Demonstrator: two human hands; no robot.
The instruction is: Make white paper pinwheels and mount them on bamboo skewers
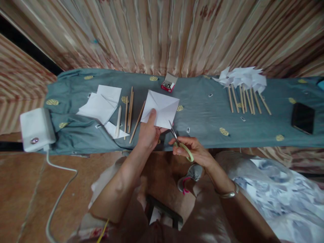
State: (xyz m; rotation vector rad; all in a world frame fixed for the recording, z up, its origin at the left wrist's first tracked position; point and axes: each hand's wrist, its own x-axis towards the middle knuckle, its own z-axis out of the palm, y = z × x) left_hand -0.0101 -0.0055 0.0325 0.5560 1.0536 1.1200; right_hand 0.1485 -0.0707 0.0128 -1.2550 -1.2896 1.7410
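My left hand (149, 131) pinches a creased white paper square (160, 108), thumb on top, holding it up over the front edge of a bench covered in teal cloth (202, 111). My right hand (192, 150) grips a pair of scissors with pale green handles (180, 143). The blades point up and touch the paper's lower corner. Several wooden sticks (129, 113) lie just left of the paper.
Loose white paper sheets (101, 106) lie at the left. A small red box of pins (169, 82) sits at the back. Finished white paper pinwheels on sticks (244, 86) lie at the right, beside a black phone (302, 118). A white device with a cable (36, 128) sits at the far left.
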